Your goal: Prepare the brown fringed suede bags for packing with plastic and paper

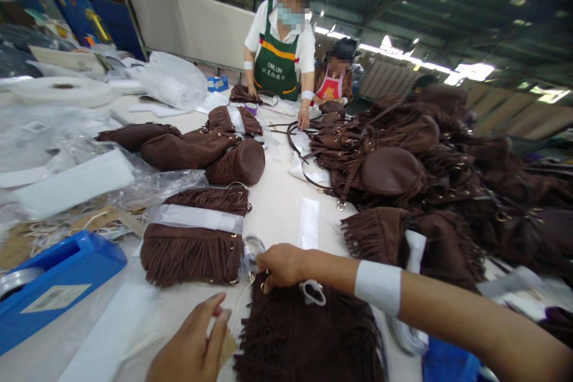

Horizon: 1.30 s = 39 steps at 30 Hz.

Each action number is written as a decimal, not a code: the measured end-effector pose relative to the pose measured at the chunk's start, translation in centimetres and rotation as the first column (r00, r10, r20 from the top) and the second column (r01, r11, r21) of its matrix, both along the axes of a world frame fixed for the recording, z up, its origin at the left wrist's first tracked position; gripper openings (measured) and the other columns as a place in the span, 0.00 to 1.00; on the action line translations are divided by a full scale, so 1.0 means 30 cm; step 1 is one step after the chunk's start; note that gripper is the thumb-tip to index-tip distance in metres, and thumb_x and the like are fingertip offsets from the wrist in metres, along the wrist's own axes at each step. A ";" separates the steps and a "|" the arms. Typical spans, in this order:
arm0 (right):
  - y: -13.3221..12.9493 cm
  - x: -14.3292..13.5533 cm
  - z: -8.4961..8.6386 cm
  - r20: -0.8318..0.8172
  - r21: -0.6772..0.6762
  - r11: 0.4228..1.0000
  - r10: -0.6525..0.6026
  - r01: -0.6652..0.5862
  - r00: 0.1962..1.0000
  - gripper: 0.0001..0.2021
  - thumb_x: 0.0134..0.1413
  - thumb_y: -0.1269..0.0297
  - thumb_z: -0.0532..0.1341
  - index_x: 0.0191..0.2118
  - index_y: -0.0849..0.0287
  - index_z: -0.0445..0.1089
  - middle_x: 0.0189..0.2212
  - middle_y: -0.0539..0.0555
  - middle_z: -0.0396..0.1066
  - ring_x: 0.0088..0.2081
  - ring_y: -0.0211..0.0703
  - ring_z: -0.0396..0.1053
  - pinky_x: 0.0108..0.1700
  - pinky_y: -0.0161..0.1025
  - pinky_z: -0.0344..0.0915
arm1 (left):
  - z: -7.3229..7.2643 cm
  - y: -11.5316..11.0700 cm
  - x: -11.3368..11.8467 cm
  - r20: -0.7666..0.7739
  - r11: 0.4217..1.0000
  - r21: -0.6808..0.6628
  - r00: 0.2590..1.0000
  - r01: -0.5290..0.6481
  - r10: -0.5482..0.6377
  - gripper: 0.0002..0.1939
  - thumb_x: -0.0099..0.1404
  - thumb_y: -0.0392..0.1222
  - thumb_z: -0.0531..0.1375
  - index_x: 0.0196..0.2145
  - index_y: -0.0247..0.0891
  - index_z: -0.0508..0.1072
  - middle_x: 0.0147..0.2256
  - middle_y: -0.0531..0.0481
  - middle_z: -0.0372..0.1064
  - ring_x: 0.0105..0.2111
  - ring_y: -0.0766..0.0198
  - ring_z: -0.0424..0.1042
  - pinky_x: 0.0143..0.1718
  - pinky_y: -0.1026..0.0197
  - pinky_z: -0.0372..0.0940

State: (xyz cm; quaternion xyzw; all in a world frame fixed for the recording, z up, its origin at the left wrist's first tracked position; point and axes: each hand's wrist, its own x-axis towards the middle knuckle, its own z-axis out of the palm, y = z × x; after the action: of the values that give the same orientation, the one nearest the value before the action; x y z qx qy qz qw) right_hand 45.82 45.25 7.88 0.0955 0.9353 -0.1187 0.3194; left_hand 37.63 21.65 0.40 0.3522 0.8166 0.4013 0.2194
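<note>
At the near centre lies a dark brown fringed bag [313, 334]. My right hand [282, 265] is closed at its upper left corner, fingers pinched by a metal eyelet; a white string hangs down from there. My left hand [192, 340] is left of the bag, fingers apart and slightly curled, near the string and a tan tag [227, 349]. Whether it touches the tag is unclear. A clear tape roll [253, 246] sits just beyond my right hand. Another fringed bag [192, 253], wrapped with a white band, lies farther left.
A blue tape dispenser [67, 286] stands at the left, near plastic bags and foam sheets [76, 182]. Brown bags [389, 173] are piled at the right. Across the table, a person in a green apron [276, 65] reaches toward straps; another person [333, 80] is behind.
</note>
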 end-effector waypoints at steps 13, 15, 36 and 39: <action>0.056 0.015 -0.025 -0.002 -0.102 0.992 -0.068 0.068 0.998 0.23 0.51 0.50 0.68 0.49 0.58 0.73 0.42 0.56 0.77 0.42 0.49 0.74 0.31 0.35 0.59 | -0.131 0.105 0.041 -0.354 0.960 -0.244 0.909 0.140 -0.223 0.16 0.71 0.42 0.48 0.38 0.42 0.75 0.38 0.44 0.73 0.26 0.59 0.72 0.25 0.61 0.55; 0.091 0.027 -0.020 -0.031 -0.125 0.988 -0.100 0.095 0.995 0.22 0.53 0.52 0.67 0.51 0.58 0.73 0.43 0.56 0.77 0.42 0.47 0.74 0.33 0.35 0.61 | -0.125 0.099 0.044 -0.399 0.965 -0.225 0.891 0.135 -0.218 0.17 0.71 0.43 0.47 0.43 0.42 0.75 0.42 0.44 0.74 0.29 0.58 0.74 0.26 0.61 0.58; -0.009 0.523 0.157 -0.598 -0.261 0.754 -0.617 0.603 0.512 0.17 0.72 0.59 0.48 0.55 0.61 0.68 0.49 0.57 0.73 0.50 0.42 0.70 0.53 0.40 0.62 | 0.074 -0.044 0.180 -0.558 0.923 0.151 0.801 0.354 -0.216 0.14 0.73 0.44 0.52 0.52 0.39 0.69 0.48 0.47 0.72 0.48 0.60 0.72 0.54 0.58 0.63; -0.257 0.704 0.158 -0.760 -0.327 0.696 -0.596 0.639 0.259 0.11 0.70 0.61 0.52 0.46 0.58 0.69 0.41 0.54 0.74 0.44 0.40 0.71 0.48 0.38 0.65 | 0.060 -0.130 0.272 -0.584 0.862 0.138 0.743 0.488 -0.327 0.23 0.71 0.46 0.56 0.59 0.35 0.63 0.52 0.42 0.70 0.53 0.57 0.69 0.57 0.57 0.62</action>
State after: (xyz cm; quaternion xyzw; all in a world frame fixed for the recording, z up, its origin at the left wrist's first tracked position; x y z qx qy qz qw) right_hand 66.93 37.55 12.62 0.3917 0.8568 -0.2415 -0.2328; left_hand 45.79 17.75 2.19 0.6497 0.6804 0.3389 0.0104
